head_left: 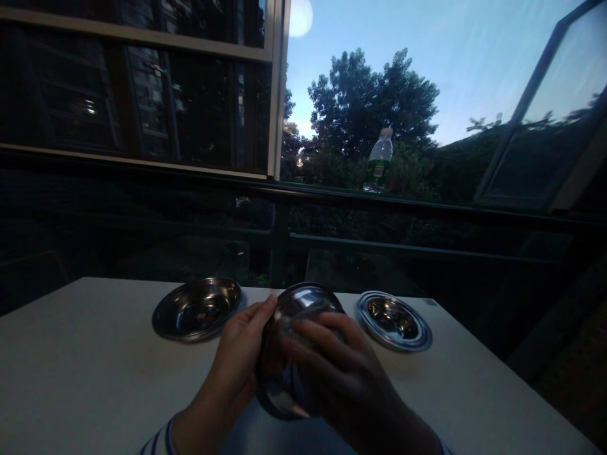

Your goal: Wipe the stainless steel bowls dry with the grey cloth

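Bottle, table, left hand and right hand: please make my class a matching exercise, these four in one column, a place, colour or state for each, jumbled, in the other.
1. Bottle
2. Table
3. Left hand
4. Right hand

A. Gripping the left side of the held bowl
B. White top
C. Fingers across the face of the held bowl
D. Green label

Pairs: 1-D, 2-B, 3-A, 4-C

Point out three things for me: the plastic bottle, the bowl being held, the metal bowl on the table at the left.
Plastic bottle point(378, 169): head view, on its green label.
Held bowl point(275, 371): head view, on its bare shiny side.
Left metal bowl point(196, 304): head view, on its inner surface.
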The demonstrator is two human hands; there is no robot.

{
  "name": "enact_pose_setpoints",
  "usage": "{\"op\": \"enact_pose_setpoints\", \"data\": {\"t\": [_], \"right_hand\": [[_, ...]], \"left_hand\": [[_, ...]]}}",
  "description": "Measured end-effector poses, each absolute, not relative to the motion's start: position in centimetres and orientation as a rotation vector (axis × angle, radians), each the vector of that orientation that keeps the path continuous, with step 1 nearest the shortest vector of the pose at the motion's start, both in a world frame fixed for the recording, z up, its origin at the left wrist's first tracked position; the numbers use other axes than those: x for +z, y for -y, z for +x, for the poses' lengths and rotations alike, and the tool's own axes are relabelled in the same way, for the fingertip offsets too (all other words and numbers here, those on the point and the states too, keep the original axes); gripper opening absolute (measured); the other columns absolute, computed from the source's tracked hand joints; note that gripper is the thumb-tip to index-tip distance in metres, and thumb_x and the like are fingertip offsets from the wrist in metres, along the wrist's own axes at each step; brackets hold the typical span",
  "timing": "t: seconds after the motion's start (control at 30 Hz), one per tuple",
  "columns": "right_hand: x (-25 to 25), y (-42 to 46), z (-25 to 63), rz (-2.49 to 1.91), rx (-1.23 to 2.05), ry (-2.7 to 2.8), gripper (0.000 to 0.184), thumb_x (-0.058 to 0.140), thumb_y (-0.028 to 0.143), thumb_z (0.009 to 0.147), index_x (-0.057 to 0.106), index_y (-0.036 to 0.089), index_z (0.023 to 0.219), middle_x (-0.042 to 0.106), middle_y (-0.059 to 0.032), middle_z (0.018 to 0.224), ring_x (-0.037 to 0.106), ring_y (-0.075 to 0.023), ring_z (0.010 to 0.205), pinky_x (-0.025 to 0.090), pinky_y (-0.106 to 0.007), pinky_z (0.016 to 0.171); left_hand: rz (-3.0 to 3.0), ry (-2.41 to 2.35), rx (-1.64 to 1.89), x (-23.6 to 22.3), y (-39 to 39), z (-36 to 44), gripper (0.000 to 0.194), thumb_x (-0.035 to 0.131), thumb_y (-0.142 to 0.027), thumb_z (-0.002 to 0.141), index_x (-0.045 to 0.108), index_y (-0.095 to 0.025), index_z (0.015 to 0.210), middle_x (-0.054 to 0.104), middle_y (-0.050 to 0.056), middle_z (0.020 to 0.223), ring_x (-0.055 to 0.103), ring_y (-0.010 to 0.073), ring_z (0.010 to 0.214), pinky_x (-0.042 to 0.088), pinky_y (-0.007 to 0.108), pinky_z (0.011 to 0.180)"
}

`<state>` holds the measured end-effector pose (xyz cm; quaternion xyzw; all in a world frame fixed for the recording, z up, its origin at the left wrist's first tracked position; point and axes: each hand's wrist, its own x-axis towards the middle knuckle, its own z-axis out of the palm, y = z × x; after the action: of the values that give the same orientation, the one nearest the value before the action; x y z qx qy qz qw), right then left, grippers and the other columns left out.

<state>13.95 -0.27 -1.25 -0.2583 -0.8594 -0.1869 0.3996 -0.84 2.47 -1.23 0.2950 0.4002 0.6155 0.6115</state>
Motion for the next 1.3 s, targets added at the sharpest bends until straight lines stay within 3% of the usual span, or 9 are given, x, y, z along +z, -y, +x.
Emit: {"op": "enact_pose_setpoints", "data": {"t": [0.17,0.4,0.73,0.9,1.1,1.3], "right_hand": [[-1.9,1.0,12.9,-0.510,-0.457,2.364,0.020,0.047,0.022,0.090,0.059,0.023,0.105,0.064,0.0016,0.105,0.051,-0.0157,0.094,0.044,-0.032,0.073],[-0.8,-1.4,16.4,-0.834,-0.357,2.101,0.026,0.042,0.016,0.090,0.054,0.017,0.113,0.061,-0.0080,0.110,0.052,-0.0211,0.099,0.045,-0.040,0.084],[-0.9,-0.2,15.3,-0.700,-0.338,2.265,0.030,0.045,0.016,0.089,0.053,0.022,0.117,0.059,-0.0048,0.117,0.047,-0.0213,0.108,0.046,-0.039,0.084],[-1.6,0.6,13.4,-0.537,-0.429,2.317,0.023,0.044,0.018,0.090,0.059,0.021,0.107,0.062,0.0001,0.112,0.048,-0.0184,0.105,0.047,-0.035,0.082],[-2.4,0.4,12.9,-0.477,-0.498,2.335,0.019,0.050,0.016,0.088,0.061,0.021,0.103,0.060,0.0038,0.117,0.048,-0.0142,0.106,0.042,-0.032,0.094],[-1.9,0.3,13.1,-0.467,-0.548,2.288,0.016,0.054,0.014,0.085,0.064,0.020,0.097,0.064,0.0022,0.110,0.053,-0.0141,0.097,0.047,-0.031,0.086]], "left_hand": [[0.703,-0.938,1.457,-1.0,-2.7,-1.0,0.020,0.072,-0.031,0.063,0.063,-0.014,0.058,0.062,-0.001,0.050,0.055,0.0098,0.045,0.040,0.018,0.044],[0.733,-0.950,1.373,-1.2,-2.1,-0.5,0.018,0.069,-0.032,0.066,0.066,-0.014,0.067,0.064,0.001,0.054,0.060,0.0131,0.052,0.045,0.021,0.050],[0.722,-0.902,1.384,-1.5,-2.3,-0.7,0.020,0.072,-0.032,0.063,0.066,-0.013,0.067,0.067,0.002,0.057,0.059,0.0123,0.048,0.043,0.021,0.046],[0.661,-0.957,1.447,-0.9,-2.7,-1.2,0.014,0.066,-0.024,0.070,0.064,-0.012,0.062,0.066,0.003,0.054,0.060,0.0125,0.047,0.045,0.020,0.045],[0.468,-1.003,1.505,0.9,-3.6,-2.8,0.014,0.055,-0.017,0.079,0.062,-0.012,0.067,0.064,0.002,0.051,0.059,0.0137,0.041,0.048,0.024,0.042],[0.399,-0.945,1.558,1.4,-3.6,-3.1,0.020,0.049,-0.017,0.083,0.061,-0.013,0.067,0.063,0.001,0.048,0.058,0.0122,0.039,0.049,0.022,0.042]]}}
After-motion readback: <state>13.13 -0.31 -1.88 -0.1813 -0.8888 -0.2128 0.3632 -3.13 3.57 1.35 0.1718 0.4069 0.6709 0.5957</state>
